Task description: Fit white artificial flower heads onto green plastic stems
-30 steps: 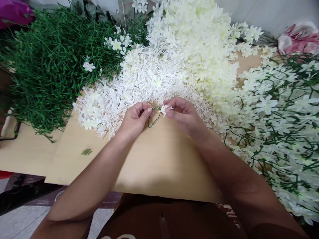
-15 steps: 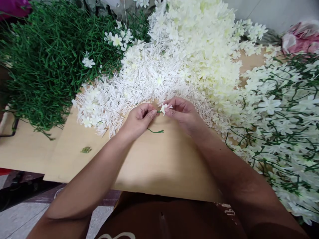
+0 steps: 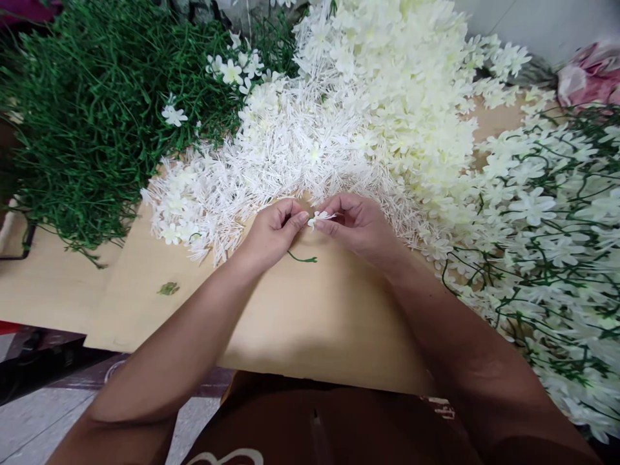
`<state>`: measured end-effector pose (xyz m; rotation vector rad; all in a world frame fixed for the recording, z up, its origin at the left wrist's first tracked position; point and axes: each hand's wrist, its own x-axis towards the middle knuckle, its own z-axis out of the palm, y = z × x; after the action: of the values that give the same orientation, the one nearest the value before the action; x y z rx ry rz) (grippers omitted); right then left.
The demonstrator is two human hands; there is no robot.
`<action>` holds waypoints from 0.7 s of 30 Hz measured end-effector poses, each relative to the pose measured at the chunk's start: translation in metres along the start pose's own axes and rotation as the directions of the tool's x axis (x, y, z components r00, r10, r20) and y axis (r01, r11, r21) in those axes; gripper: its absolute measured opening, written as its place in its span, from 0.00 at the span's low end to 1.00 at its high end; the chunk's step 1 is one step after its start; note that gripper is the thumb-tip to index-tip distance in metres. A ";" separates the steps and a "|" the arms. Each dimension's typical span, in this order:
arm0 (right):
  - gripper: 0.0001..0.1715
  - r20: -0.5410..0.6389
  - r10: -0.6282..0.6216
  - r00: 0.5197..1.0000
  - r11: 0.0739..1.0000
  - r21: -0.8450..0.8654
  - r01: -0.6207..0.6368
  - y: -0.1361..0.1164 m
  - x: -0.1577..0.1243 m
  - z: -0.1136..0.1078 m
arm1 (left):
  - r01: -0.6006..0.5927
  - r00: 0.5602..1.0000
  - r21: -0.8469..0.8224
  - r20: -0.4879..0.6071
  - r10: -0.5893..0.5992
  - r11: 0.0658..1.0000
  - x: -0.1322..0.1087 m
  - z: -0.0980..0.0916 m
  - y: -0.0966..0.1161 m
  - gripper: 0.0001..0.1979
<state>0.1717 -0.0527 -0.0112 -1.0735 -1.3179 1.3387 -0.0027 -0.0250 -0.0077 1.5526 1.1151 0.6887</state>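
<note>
On my remote feed I have stems [image 3: 87,123] left, stamens [image 3: 285,148] centre, blossoms [image 3: 411,97] behind those to the right, sprays [image 3: 537,206] far right. Before the stamens, over the board [image 3: 320,323], I see a flower [image 3: 318,219] between left hand [image 3: 272,234] and right hand [image 3: 362,225].

Place reads as a small workshop, or a room corner used as one; from where I stand I cannot tell which. Evidence: artificial-looking flower parts lie in bulk, grouped by kind: a heap of green stems [image 3: 92,123], a bank of thin white sprigs [image 3: 285,148], a mound of creamy blossoms [image 3: 407,97], a spread of stemmed flowers [image 3: 557,271] at right. Cardboard sheets [image 3: 310,316] cover the work surface. Surroundings: tiled floor [image 3: 43,423], plain grey wall [image 3: 557,26].
</note>
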 end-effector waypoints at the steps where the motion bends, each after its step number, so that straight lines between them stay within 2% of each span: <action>1: 0.23 0.012 0.001 1.000 1.000 -0.011 -0.001 0.000 0.000 -0.001 | -0.001 1.000 0.007 0.000 0.001 1.000 0.000 0.000 0.000 0.14; 8: 0.22 0.076 0.029 0.997 0.993 -0.118 -0.020 0.000 0.001 -0.005 | -0.006 1.000 0.030 0.021 0.006 1.000 0.002 0.001 0.004 0.11; 15: 0.16 0.057 0.035 0.998 0.988 -0.154 -0.026 0.001 -0.001 -0.004 | 0.005 1.000 0.050 0.025 -0.006 0.999 0.002 0.006 0.005 0.11; 21: 0.15 0.026 0.021 0.999 0.988 -0.151 -0.016 0.005 -0.002 0.000 | 0.002 1.000 0.091 0.012 -0.003 0.996 0.002 0.005 0.006 0.11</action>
<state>0.1717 -0.0548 -0.0163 -1.1755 -1.4515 1.2877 0.0046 -0.0254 -0.0037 1.6299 1.1528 0.6332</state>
